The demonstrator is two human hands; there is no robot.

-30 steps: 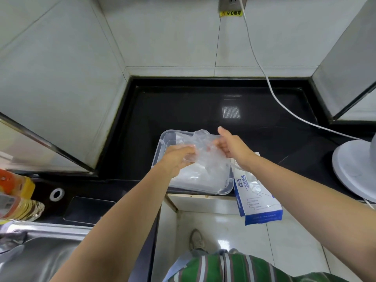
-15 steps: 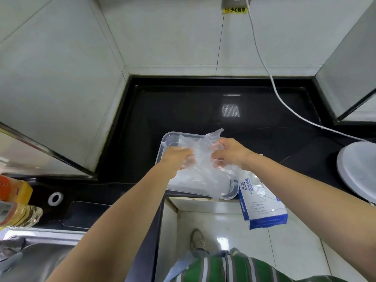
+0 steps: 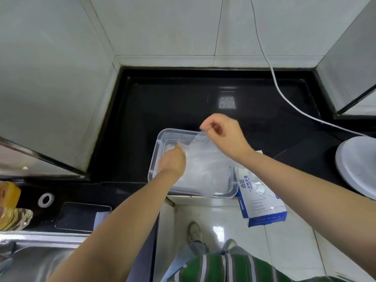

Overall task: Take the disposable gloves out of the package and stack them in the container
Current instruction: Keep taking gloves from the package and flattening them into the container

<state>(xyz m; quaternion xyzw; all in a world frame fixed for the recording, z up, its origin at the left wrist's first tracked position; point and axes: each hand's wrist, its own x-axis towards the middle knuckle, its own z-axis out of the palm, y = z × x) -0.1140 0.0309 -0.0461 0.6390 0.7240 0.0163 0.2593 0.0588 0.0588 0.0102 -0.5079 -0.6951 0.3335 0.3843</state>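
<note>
**Lower the glove (image 3: 205, 165) taut, let go both sides together**

The package (image 3: 262, 200) lies at the container's (image 3: 157, 147) 4 o'clock, overhanging the counter (image 3: 183, 102) edge. The left hand (image 3: 173, 161) grips the glove's 9 o'clock edge. The right hand (image 3: 225, 135) pinches its 12 o'clock corner. Held over the container, the glove's long axis runs 11 to 5.

left hand (image 3: 172, 162) | right hand (image 3: 222, 133) | both pinch glove (image 3: 205, 159) | over container (image 3: 155, 157)
</note>
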